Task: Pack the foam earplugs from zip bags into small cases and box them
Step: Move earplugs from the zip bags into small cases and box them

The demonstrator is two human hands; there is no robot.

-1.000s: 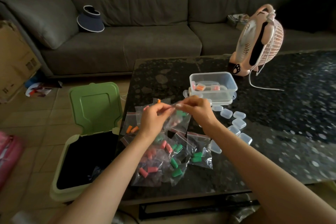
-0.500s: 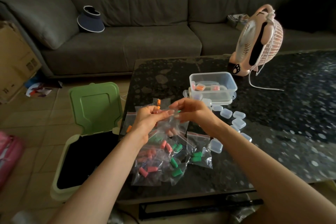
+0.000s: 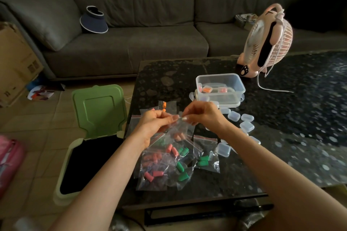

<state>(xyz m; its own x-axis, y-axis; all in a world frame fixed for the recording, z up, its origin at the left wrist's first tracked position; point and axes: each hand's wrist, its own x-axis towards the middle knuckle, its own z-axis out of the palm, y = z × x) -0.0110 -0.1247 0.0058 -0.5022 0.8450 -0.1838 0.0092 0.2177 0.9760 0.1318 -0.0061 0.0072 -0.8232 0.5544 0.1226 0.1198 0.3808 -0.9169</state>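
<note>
Both hands worked the mouth of a small clear plastic zip bag (image 3: 181, 129) above the black speckled table (image 3: 281, 137). The left hand (image 3: 154, 123) and the right hand (image 3: 203, 116) each pinched its top edge between thumb and fingertips. The hands had barely shifted over the past second, and the pair of salmon-pink foam earplugs (image 3: 177, 136) remained at the bottom of the hanging bag, so the seal was apparently not yet open. Small translucent lidded cases (image 3: 234, 115) lay empty near the clear rectangular plastic box (image 3: 220, 84), which held a few filled ones.
</note>
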